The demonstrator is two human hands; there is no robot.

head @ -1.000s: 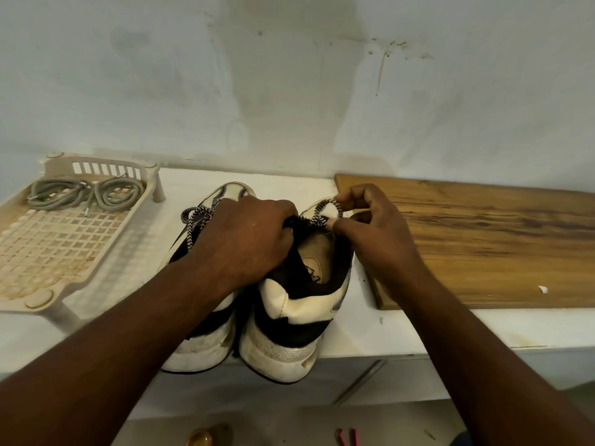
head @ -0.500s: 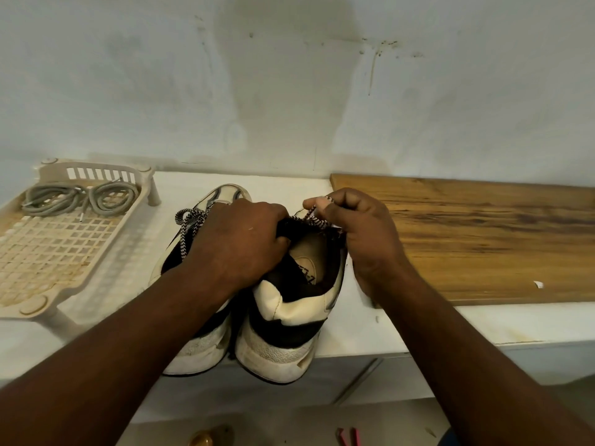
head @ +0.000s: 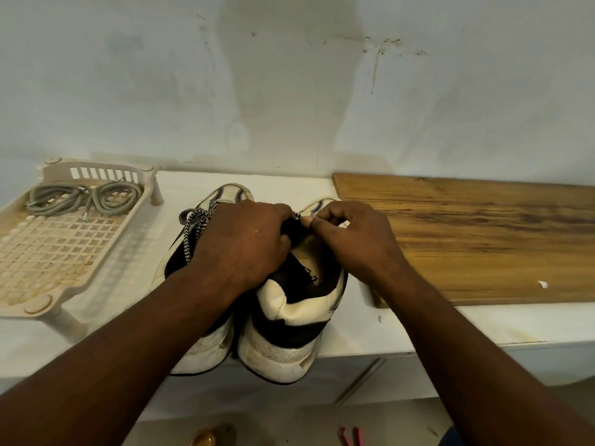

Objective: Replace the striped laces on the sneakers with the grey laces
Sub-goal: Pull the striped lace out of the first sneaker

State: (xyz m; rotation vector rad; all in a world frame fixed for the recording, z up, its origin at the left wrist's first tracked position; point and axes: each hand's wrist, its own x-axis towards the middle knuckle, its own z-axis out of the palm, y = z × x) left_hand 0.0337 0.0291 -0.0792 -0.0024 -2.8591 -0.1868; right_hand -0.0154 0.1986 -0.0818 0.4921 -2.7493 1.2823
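Two white and black sneakers stand side by side on the white counter, heels toward me: the left sneaker (head: 199, 352) and the right sneaker (head: 289, 323). A black-and-white striped lace (head: 193, 230) shows on the left sneaker. My left hand (head: 244, 243) grips the tongue area of the right sneaker. My right hand (head: 354, 239) pinches the striped lace of the right sneaker just beside the left hand's fingers; that lace is mostly hidden. Two coiled grey laces (head: 83, 197) lie at the far end of a beige plastic tray (head: 48, 272).
A wooden board (head: 483, 236) lies on the counter (head: 418, 326) to the right of the sneakers, against the wall. The sneakers' heels hang over the counter's front edge. Below, on the floor, are a brass-coloured object (head: 206, 437) and a pink item (head: 351, 436).
My right hand has moved left, from the right sneaker's outer side to meet the left hand at its tongue. The loop of striped lace seen earlier is now hidden under the fingers.
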